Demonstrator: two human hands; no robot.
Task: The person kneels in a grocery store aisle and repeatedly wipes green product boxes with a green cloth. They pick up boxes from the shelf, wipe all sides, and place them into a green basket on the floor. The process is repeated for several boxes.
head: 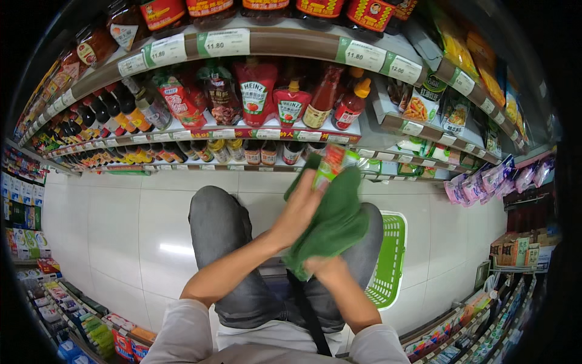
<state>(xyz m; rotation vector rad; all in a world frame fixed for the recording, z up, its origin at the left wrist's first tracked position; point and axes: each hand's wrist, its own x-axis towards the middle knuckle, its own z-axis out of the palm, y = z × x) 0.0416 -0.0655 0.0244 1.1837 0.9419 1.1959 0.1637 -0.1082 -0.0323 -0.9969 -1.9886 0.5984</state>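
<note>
My left hand (298, 207) grips a small red and green packet (334, 164), blurred, held up just in front of the lower shelves. My right hand (323, 267) is on a green cloth (338, 218), its fingers mostly hidden in the folds. The cloth hangs over my right knee and lies against the packet's lower edge. Part of it also shows behind my left hand. Beyond the packet, a shelf carries a large Heinz ketchup pouch (255, 95), a smaller Heinz pouch (289, 105) and a red sauce bottle with a yellow cap (351, 107).
A green and white plastic basket (394, 255) stands on the tiled floor (113, 218) by my right leg. Sauce jars (318, 9) fill the upper shelf. Purple packs (484, 182) hang at the right. More stocked shelves (91, 314) lie behind me.
</note>
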